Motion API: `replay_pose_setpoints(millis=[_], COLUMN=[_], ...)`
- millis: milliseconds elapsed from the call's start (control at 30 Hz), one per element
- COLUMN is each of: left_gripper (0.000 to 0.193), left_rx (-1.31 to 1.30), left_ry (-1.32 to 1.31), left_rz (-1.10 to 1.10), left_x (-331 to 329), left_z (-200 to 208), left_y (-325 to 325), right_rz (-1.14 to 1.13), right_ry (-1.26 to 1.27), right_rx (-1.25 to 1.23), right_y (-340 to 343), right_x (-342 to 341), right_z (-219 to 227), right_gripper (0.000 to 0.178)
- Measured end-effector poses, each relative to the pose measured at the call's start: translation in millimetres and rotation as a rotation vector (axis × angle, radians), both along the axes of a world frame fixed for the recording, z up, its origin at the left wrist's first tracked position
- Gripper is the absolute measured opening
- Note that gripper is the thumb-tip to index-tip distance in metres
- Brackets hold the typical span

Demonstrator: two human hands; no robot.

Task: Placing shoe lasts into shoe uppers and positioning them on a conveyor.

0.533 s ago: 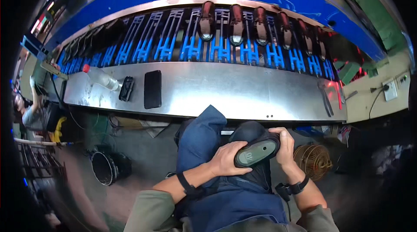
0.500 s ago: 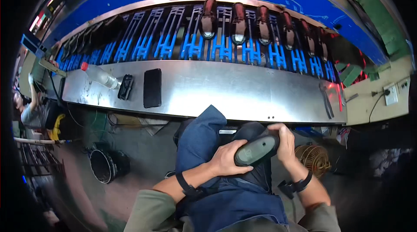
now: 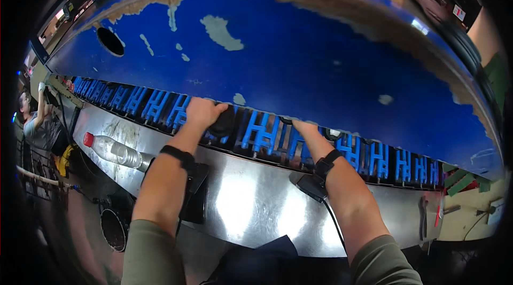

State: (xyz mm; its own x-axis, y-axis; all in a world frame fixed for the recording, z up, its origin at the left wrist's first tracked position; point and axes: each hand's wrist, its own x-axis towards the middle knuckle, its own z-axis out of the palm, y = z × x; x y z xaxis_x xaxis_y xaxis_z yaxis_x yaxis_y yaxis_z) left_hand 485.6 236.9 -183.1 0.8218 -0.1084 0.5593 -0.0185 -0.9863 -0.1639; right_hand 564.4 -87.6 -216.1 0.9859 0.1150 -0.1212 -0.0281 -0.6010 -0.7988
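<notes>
Where your left hand point(image 3: 202, 112) closes, it wraps over the top of a dark rounded piece point(image 3: 222, 123) seated on the row of blue holders point(image 3: 267, 133); fingers curled down, gripping it.

Your right hand point(image 3: 304, 127): laid flat on the same row, just right of the left hand, fingertips against a second dark object point(image 3: 286, 120) that is mostly hidden. Whether the hand grips it or only presses on it cannot be told.

Wrists: a black band point(image 3: 179, 155) on your left, a black band point(image 3: 323, 165) on your right, the latter with a small black box point(image 3: 309, 186) and a thin cable running back along the forearm.

Blue holders: a long curved line of forked blue brackets on a dark track, running from far left to far right.

Behind the row: a wide blue surface point(image 3: 320, 60) with worn pale patches and a round hole point(image 3: 110, 41) at upper left.

Before the row: a steel shelf point(image 3: 251, 205), reflective. On it, under your left forearm, a flat black slab point(image 3: 193, 194); further left, a clear plastic bottle point(image 3: 115, 150) with a red cap, lying on its side.

Far left edge: another person point(image 3: 35, 122), arm raised.
</notes>
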Motion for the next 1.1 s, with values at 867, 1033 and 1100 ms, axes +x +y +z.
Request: replay_pose_setpoints(millis=[867, 1033, 1100], left_gripper=[0.023, 0.024, 0.026], left_rx=[-0.185, -0.238, -0.204], left_ry=[-0.039, -0.004, 0.128], left_rz=[-0.779, -1.154, -1.268], left_x=[-155, -328, -404], left_z=[400, 364, 316], left_y=[-322, -317, -306], right_rz=[-0.189, -0.095, 0.008], right_ry=[-0.445, -0.849, -0.948], right_rx=[-0.232, -0.237, -0.027], right_y=[-271, -273, -268], right_x=[-486, -472, -485], right_z=[67, 231, 275], right_gripper=[0.060, 0.046, 0.047])
